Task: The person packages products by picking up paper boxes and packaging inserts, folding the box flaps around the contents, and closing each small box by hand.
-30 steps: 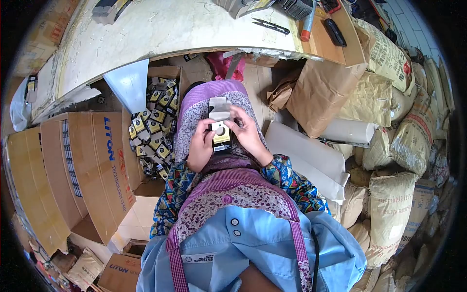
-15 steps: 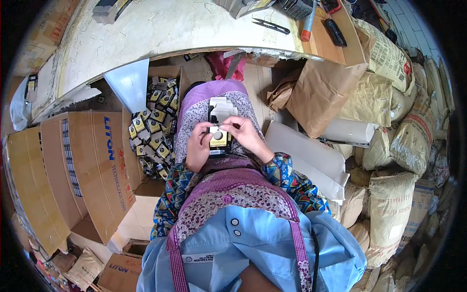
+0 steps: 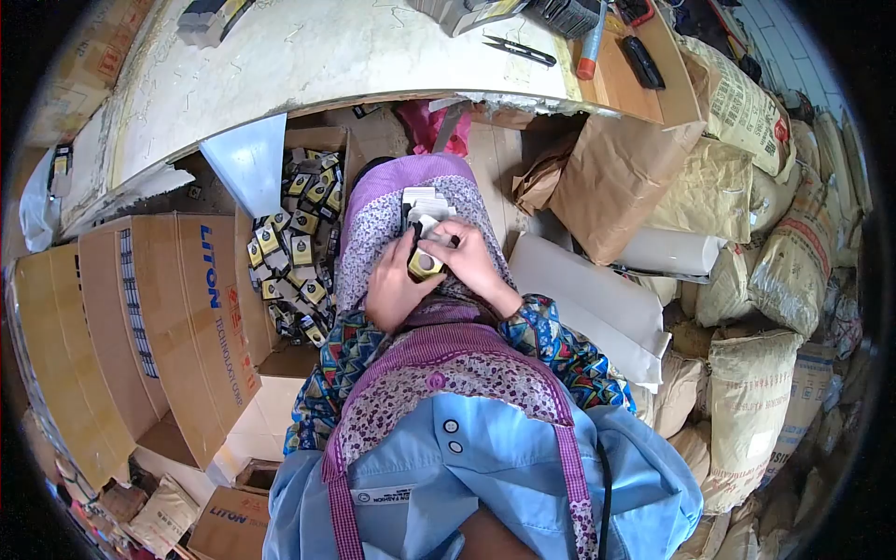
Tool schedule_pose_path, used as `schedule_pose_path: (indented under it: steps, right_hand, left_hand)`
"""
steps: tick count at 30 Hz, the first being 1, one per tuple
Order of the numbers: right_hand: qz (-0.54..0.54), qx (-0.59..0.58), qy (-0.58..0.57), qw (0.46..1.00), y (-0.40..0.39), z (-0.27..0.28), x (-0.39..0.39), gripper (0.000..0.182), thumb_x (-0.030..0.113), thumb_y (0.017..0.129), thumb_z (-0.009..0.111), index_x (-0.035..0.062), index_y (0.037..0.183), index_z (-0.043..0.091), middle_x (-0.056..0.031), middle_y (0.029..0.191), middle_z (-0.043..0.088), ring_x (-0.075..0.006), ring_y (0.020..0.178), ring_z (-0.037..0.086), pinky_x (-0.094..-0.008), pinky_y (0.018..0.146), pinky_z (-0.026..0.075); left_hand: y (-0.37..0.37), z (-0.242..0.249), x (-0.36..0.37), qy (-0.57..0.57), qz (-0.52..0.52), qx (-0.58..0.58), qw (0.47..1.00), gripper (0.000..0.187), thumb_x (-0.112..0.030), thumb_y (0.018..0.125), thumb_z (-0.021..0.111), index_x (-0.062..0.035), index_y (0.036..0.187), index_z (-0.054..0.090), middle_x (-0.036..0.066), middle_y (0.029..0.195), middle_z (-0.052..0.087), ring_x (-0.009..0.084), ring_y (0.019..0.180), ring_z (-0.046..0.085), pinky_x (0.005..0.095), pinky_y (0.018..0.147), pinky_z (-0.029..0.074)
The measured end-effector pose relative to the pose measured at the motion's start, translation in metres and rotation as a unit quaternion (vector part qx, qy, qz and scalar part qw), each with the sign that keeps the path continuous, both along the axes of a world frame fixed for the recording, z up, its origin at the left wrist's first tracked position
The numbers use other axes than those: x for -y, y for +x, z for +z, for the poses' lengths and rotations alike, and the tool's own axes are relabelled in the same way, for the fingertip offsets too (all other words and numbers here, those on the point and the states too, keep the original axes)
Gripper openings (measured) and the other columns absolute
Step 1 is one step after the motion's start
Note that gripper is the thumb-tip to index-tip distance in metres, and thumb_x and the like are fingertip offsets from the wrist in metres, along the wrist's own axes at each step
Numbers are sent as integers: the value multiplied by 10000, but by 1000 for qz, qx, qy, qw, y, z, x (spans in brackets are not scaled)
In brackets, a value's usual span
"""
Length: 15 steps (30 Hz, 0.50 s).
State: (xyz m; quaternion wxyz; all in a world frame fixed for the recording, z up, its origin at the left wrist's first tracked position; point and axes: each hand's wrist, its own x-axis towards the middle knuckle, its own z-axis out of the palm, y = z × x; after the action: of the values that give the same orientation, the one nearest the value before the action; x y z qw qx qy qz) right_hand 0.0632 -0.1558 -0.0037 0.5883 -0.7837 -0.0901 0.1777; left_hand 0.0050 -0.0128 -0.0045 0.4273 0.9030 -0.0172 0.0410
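Observation:
Over the lap, my left hand [image 3: 394, 282] and my right hand [image 3: 467, 258] are both closed on a small yellow-and-black card [image 3: 425, 266] with a round grey spot. The card is tilted, and fingers cover part of it. Just beyond the fingers, a fanned stack of pale cards [image 3: 426, 202] lies on the flowered apron [image 3: 371, 222]. To the left, an open carton [image 3: 280, 360] holds many similar yellow-and-black cards [image 3: 301, 221] in a loose heap.
A worn white worktable [image 3: 373, 58] spans the front, bearing black thread snips [image 3: 520, 49] and an orange-and-blue tool [image 3: 592, 49]. Brown paper [image 3: 621, 177], a white roll [image 3: 590, 303] and stuffed sacks [image 3: 754, 401] crowd the right. Large cardboard boxes [image 3: 191, 317] stand left.
Both hands have drawn closer together around the card. The card, which lay flat and faced up more fully, is now tilted and more covered by fingers.

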Motion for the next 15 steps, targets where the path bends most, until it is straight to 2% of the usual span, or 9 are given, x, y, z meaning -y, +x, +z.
schedule_pose_path:
  steps: [1, 4, 5, 6, 7, 10, 11, 12, 15]
  right_hand:
    - [0, 0, 0, 1000, -1, -1, 0, 187, 120, 727, 731, 15, 829, 615, -52, 770, 561, -145, 766, 529, -264, 692, 422]
    - [29, -86, 110, 990, -4, -4, 1, 158, 82, 778, 685, -5, 871, 591, -27, 745, 587, -101, 772, 548, -231, 700, 435]
    - [2, -81, 107, 991, -4, -6, 1, 145, 67, 801, 656, 0, 906, 582, -32, 806, 591, -100, 792, 553, -232, 714, 439]
    - [-25, -76, 103, 991, -4, -8, 1, 138, 52, 823, 628, 5, 940, 574, -37, 867, 596, -98, 813, 558, -232, 729, 444]
    - [-51, -72, 100, 991, -5, -9, 0, 137, 37, 845, 599, 10, 975, 565, -42, 928, 600, -96, 834, 563, -232, 743, 449]
    - [-36, -5, 84, 996, -6, -9, -3, 133, 86, 886, 548, 8, 993, 559, -50, 937, 593, -123, 866, 563, -261, 790, 440]
    - [-30, 28, 75, 996, -7, -9, -3, 145, 111, 906, 523, 7, 1002, 555, -54, 942, 590, -137, 883, 563, -276, 814, 435]
    - [20, -31, 60, 998, -5, -9, 2, 184, 149, 923, 496, 0, 1011, 557, -59, 932, 589, -144, 903, 551, -284, 841, 419]
    - [32, 13, 86, 996, -2, -8, 4, 162, 108, 903, 523, 0, 1015, 565, -61, 918, 590, -141, 898, 546, -270, 829, 417]
  left_hand:
    - [2, 4, 2, -22, 29, -37, 999, 649, -256, 650, 772, 10, 1169, 488, 245, 1141, 525, 401, 945, 561, 441, 758, 477]
    - [0, -6, -1, -60, 47, -72, 995, 535, -170, 759, 680, -3, 1207, 440, 247, 1021, 577, 397, 898, 579, 428, 728, 480]
    - [-1, -14, -3, -109, 55, -115, 986, 486, -135, 800, 637, -3, 1217, 426, 243, 966, 596, 390, 874, 588, 411, 717, 483]
    - [1, -12, -5, -86, 33, -80, 993, 394, -61, 862, 535, 5, 1227, 403, 220, 874, 617, 331, 825, 621, 361, 711, 484]
    - [2, -10, -4, -86, 34, -81, 992, 394, -61, 862, 535, 5, 1227, 403, 220, 874, 617, 331, 825, 621, 361, 711, 484]
    - [3, -5, -2, -403, 77, -112, 905, 325, 29, 873, 477, 1, 1194, 435, 124, 920, 611, 151, 850, 604, 255, 736, 467]
    - [3, -10, -3, -403, 77, -112, 905, 325, 29, 873, 477, 1, 1194, 435, 124, 920, 611, 151, 850, 604, 255, 736, 467]
    - [4, -13, -7, -404, 58, -113, 906, 314, 40, 866, 482, 3, 1175, 442, 115, 938, 599, 144, 867, 597, 247, 748, 465]
    - [2, -14, -10, -400, 33, -123, 907, 293, 55, 852, 493, 8, 1139, 452, 110, 961, 582, 139, 891, 588, 242, 770, 464]
